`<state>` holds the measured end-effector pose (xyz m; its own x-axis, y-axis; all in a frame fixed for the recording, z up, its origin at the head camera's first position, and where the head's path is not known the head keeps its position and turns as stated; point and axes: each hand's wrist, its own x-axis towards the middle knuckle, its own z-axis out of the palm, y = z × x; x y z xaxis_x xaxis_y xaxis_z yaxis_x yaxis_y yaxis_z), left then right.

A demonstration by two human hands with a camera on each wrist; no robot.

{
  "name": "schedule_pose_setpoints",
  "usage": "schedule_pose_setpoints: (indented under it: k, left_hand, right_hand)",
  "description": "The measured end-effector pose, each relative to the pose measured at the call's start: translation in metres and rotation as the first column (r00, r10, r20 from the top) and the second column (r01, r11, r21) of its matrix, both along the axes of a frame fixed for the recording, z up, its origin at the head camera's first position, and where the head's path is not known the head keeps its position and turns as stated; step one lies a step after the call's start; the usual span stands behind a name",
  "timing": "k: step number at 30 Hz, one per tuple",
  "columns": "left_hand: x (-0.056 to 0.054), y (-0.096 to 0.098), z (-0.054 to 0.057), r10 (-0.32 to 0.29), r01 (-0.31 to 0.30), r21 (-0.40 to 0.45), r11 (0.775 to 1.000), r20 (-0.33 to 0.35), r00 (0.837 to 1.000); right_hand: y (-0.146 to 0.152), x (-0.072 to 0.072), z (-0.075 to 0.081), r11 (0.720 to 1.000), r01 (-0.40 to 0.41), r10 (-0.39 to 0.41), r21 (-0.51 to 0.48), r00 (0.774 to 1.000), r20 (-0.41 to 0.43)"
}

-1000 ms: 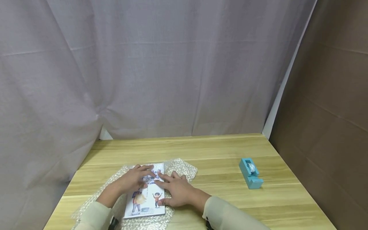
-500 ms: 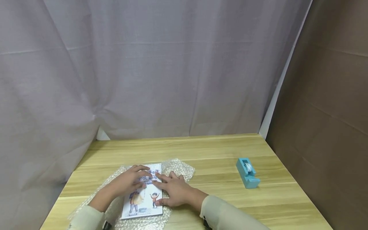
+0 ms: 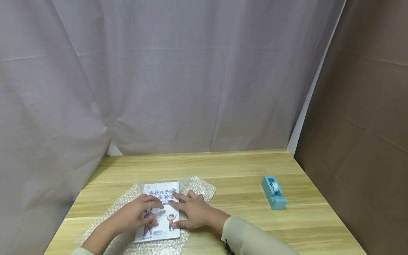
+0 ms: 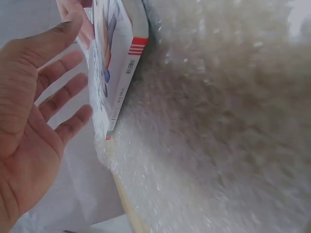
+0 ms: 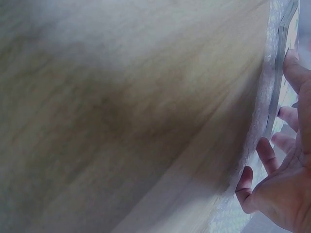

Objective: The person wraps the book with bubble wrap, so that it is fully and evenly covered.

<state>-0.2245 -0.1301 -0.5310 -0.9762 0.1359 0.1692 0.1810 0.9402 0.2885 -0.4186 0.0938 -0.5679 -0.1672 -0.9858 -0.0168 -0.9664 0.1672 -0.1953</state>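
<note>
A white book (image 3: pixel 164 219) with blue lettering and cartoon figures lies face up on a sheet of bubble wrap (image 3: pixel 200 187). My left hand (image 3: pixel 135 214) hovers over the book's left side, fingers spread and loosely bent; in the left wrist view nothing is between thumb and fingers. My right hand (image 3: pixel 196 212) rests along the book's right edge, fingertips and thumb on the cover. The right wrist view shows that hand's fingers (image 5: pixel 267 155) spread at the edge of book and wrap. The book's spine (image 4: pixel 127 80) with red stripes faces the left wrist camera.
A blue tape dispenser (image 3: pixel 274 193) with a roll of clear tape stands on the right of the wooden table (image 3: pixel 236 170). A grey curtain (image 3: pixel 165 78) hangs behind the table, and a brown panel (image 3: pixel 360 124) borders it on the right.
My left hand has drawn back toward me and lifted from the upper cover, uncovering the title lettering. The right hand stays in place on the book.
</note>
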Motion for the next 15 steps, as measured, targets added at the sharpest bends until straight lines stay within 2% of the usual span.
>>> schedule_pose_setpoints:
  k: [4, 8, 12, 15]
  left_hand:
    - [0.01, 0.002, 0.0, -0.027, 0.027, -0.013, 1.0, -0.029, 0.999]
    - [0.015, 0.003, 0.001, -0.044, 0.045, 0.001, 0.999, -0.041, 0.998]
    - [0.018, 0.003, 0.0, -0.037, 0.036, 0.051, 0.998, 0.016, 0.999]
    - [0.019, 0.004, -0.001, -0.037, 0.035, 0.063, 0.997, 0.032, 0.999]
  right_hand:
    - [0.0, 0.0, -0.002, 1.0, 0.0, 0.0, -0.002, 1.0, 0.01]
    - [-0.001, -0.001, -0.003, 1.0, -0.005, 0.005, -0.013, 1.0, 0.003]
    - [0.0, -0.002, -0.003, 1.0, -0.013, 0.013, -0.012, 1.0, 0.002]
    - [0.0, -0.003, -0.002, 1.0, -0.011, 0.011, -0.011, 1.0, 0.006]
